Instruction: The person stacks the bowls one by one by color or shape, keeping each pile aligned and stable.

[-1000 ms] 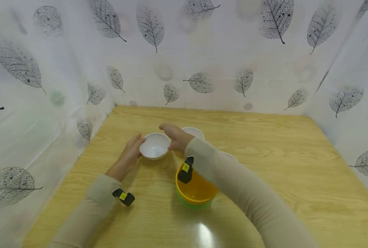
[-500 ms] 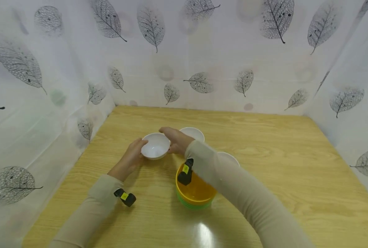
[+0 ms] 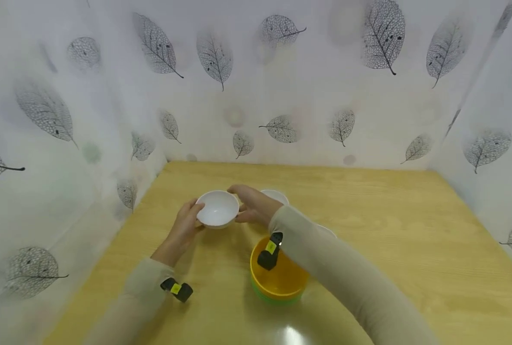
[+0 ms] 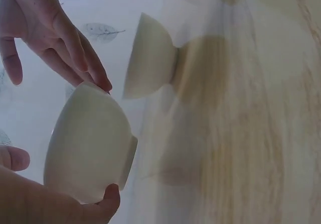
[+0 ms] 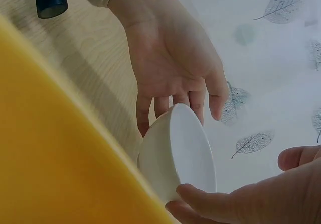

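A small white bowl (image 3: 217, 208) is between my two hands, its opening tipped a little toward me. My left hand (image 3: 182, 228) holds it from the left; in the left wrist view a curled finger (image 4: 113, 193) reaches its foot (image 4: 129, 163). On the other side, my right hand (image 3: 257, 207) touches the bowl with nearly straight fingers, which meet its rim in the left wrist view. The thumbs stand off the bowl in the wrist views. A second white bowl (image 3: 276, 195) is partly hidden behind my right hand.
A yellow bowl (image 3: 281, 283) sits inside a green one (image 3: 277, 301) below my right wrist. The rim of another white bowl (image 3: 327, 231) shows behind my right sleeve (image 3: 337, 258). Leaf-printed sheets (image 3: 221, 120) surround the wooden table (image 3: 389, 215).
The head view has tilted up slightly, so everything sits lower. The held bowl has tipped a bit more toward me, with my left thumb above its near-left rim.
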`<state>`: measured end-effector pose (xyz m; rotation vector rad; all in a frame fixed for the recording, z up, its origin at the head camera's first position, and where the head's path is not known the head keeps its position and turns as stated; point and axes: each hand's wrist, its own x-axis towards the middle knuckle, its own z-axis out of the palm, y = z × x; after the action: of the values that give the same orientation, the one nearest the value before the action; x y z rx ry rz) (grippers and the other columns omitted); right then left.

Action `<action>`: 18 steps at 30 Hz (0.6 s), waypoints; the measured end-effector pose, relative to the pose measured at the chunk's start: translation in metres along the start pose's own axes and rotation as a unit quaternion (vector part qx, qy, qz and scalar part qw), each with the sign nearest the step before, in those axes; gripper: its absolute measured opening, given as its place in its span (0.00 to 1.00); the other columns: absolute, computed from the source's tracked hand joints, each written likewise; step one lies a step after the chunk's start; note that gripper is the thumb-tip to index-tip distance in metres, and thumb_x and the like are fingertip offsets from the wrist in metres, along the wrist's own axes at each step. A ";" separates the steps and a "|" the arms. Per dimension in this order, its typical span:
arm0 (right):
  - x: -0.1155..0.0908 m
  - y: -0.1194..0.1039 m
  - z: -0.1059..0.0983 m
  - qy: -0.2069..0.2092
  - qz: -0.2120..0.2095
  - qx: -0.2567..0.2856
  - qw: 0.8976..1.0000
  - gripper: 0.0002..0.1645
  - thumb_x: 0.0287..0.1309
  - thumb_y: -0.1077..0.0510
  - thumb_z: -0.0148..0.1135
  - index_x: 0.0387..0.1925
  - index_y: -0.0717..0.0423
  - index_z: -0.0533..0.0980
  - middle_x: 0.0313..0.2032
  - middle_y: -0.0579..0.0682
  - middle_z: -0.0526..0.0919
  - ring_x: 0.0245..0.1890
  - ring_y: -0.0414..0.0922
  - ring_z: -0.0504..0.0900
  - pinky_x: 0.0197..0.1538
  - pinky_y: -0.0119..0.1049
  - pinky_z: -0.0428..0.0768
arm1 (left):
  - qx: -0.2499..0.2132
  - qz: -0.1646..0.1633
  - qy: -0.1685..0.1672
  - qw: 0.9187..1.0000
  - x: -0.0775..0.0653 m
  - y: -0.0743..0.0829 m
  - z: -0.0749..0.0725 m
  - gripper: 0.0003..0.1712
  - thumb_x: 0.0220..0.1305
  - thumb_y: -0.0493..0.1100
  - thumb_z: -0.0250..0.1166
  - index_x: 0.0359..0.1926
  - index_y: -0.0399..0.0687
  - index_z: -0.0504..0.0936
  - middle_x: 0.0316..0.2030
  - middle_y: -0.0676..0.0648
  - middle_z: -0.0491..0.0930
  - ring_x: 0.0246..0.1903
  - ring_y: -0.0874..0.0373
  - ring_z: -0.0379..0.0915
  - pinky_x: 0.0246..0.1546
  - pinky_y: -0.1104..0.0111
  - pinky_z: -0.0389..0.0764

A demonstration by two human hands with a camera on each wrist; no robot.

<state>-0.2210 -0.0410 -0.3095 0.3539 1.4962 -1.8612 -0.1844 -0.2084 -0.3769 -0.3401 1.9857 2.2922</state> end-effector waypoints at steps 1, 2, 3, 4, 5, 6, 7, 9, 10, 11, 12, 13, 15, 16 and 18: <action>-0.004 -0.001 -0.002 0.000 -0.007 0.000 1.000 0.42 0.64 0.52 0.51 0.71 0.62 0.44 0.65 0.74 0.46 0.62 0.65 0.57 0.62 0.51 0.61 | 0.001 0.011 0.003 1.000 -0.002 0.003 0.002 0.34 0.72 0.41 0.42 0.70 0.29 0.41 0.67 0.33 0.47 0.63 0.43 0.48 0.59 0.48 0.59; -0.007 -0.002 -0.004 -0.001 -0.014 -0.004 1.000 0.43 0.63 0.52 0.51 0.70 0.65 0.43 0.64 0.75 0.47 0.61 0.65 0.57 0.61 0.51 0.61 | 0.006 0.023 0.003 1.000 -0.004 0.005 0.003 0.33 0.72 0.41 0.42 0.69 0.29 0.43 0.67 0.34 0.48 0.62 0.43 0.49 0.59 0.48 0.59; -0.013 -0.004 -0.007 -0.003 -0.019 -0.005 1.000 0.44 0.63 0.52 0.51 0.69 0.67 0.41 0.64 0.74 0.48 0.61 0.65 0.57 0.62 0.51 0.60 | 0.010 0.032 0.003 0.999 -0.007 0.007 0.005 0.32 0.72 0.41 0.42 0.69 0.29 0.43 0.67 0.34 0.48 0.62 0.44 0.50 0.59 0.49 0.60; -0.018 -0.003 -0.010 -0.006 -0.023 -0.006 1.000 0.45 0.63 0.53 0.52 0.69 0.69 0.41 0.64 0.74 0.49 0.61 0.65 0.58 0.61 0.50 0.62 | 0.011 0.041 0.001 0.999 -0.010 0.007 0.006 0.32 0.72 0.41 0.42 0.69 0.29 0.44 0.67 0.35 0.49 0.62 0.45 0.50 0.58 0.49 0.61; -0.022 -0.003 -0.013 -0.008 -0.027 -0.009 1.000 0.45 0.62 0.52 0.52 0.68 0.70 0.42 0.63 0.74 0.51 0.60 0.64 0.60 0.60 0.49 0.64 | 0.007 0.049 0.000 0.999 -0.014 0.009 0.008 0.31 0.72 0.41 0.43 0.69 0.29 0.45 0.67 0.35 0.50 0.61 0.46 0.51 0.58 0.50 0.61; -0.029 -0.004 -0.016 -0.011 -0.033 -0.012 0.999 0.43 0.62 0.53 0.52 0.67 0.70 0.43 0.62 0.72 0.53 0.59 0.63 0.62 0.59 0.48 0.66 | 0.007 0.056 -0.003 0.998 -0.018 0.010 0.011 0.31 0.72 0.41 0.43 0.69 0.30 0.46 0.67 0.36 0.51 0.61 0.47 0.52 0.58 0.51 0.62; -0.034 -0.004 -0.019 -0.015 -0.040 -0.017 0.999 0.42 0.62 0.53 0.53 0.66 0.70 0.45 0.61 0.71 0.55 0.57 0.61 0.64 0.58 0.47 0.68 | 0.005 0.063 -0.006 0.998 -0.022 0.012 0.013 0.31 0.72 0.40 0.43 0.69 0.30 0.46 0.67 0.37 0.51 0.61 0.47 0.52 0.57 0.51 0.63; -0.045 -0.004 -0.025 -0.026 -0.061 -0.030 0.997 0.35 0.62 0.54 0.52 0.63 0.68 0.52 0.58 0.68 0.59 0.53 0.59 0.68 0.56 0.44 0.71 | -0.001 0.078 -0.013 0.997 -0.031 0.016 0.018 0.30 0.72 0.40 0.43 0.70 0.32 0.47 0.67 0.38 0.52 0.61 0.49 0.54 0.57 0.53 0.65; -0.051 -0.005 -0.028 -0.033 -0.070 -0.039 0.996 0.31 0.62 0.54 0.52 0.61 0.67 0.56 0.57 0.66 0.61 0.50 0.57 0.69 0.55 0.43 0.72 | -0.003 0.086 -0.018 0.996 -0.035 0.019 0.020 0.30 0.72 0.40 0.43 0.70 0.32 0.48 0.66 0.39 0.53 0.60 0.49 0.54 0.57 0.54 0.65; -0.057 -0.005 -0.031 -0.038 -0.082 -0.046 0.995 0.26 0.62 0.56 0.52 0.57 0.66 0.60 0.55 0.64 0.62 0.48 0.54 0.70 0.54 0.41 0.73 | -0.005 0.094 -0.024 0.995 -0.039 0.022 0.023 0.30 0.72 0.40 0.44 0.70 0.33 0.48 0.66 0.40 0.53 0.60 0.50 0.54 0.57 0.55 0.65; -0.064 -0.006 -0.035 -0.048 -0.095 -0.054 0.993 0.21 0.63 0.57 0.52 0.53 0.65 0.63 0.53 0.62 0.63 0.46 0.53 0.70 0.53 0.40 0.73 | -0.003 0.102 -0.030 0.994 -0.044 0.025 0.026 0.30 0.72 0.41 0.44 0.70 0.34 0.48 0.67 0.41 0.53 0.60 0.51 0.54 0.57 0.56 0.65; -0.070 -0.007 -0.038 -0.060 -0.108 -0.065 0.990 0.16 0.63 0.59 0.52 0.49 0.65 0.65 0.51 0.60 0.64 0.45 0.51 0.70 0.53 0.39 0.73 | -0.004 0.112 -0.039 0.993 -0.048 0.028 0.028 0.31 0.72 0.41 0.44 0.70 0.34 0.48 0.67 0.42 0.53 0.61 0.51 0.54 0.57 0.56 0.65; -0.082 -0.008 -0.046 -0.080 -0.140 -0.094 0.983 0.11 0.62 0.62 0.52 0.43 0.66 0.67 0.48 0.58 0.66 0.44 0.49 0.70 0.53 0.39 0.73 | 0.000 0.134 -0.058 0.989 -0.055 0.034 0.034 0.31 0.72 0.42 0.45 0.70 0.35 0.48 0.67 0.43 0.53 0.62 0.52 0.53 0.57 0.56 0.64; -0.087 -0.008 -0.051 -0.092 -0.156 -0.108 0.977 0.12 0.62 0.63 0.52 0.45 0.67 0.67 0.48 0.58 0.67 0.44 0.49 0.71 0.54 0.39 0.72 | 0.000 0.144 -0.068 0.987 -0.058 0.037 0.037 0.32 0.72 0.42 0.46 0.71 0.35 0.48 0.67 0.43 0.53 0.62 0.52 0.53 0.58 0.56 0.64; -0.096 -0.009 -0.060 -0.115 -0.191 -0.135 0.965 0.18 0.62 0.63 0.52 0.51 0.69 0.66 0.51 0.59 0.69 0.48 0.49 0.72 0.56 0.39 0.71 | -0.001 0.159 -0.083 0.984 -0.063 0.042 0.042 0.33 0.71 0.42 0.48 0.71 0.36 0.48 0.67 0.44 0.53 0.63 0.53 0.53 0.58 0.56 0.64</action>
<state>-0.1721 0.0491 -0.2617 -0.2929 1.7109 -1.8699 -0.1368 -0.1680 -0.3166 0.1786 2.0788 2.4053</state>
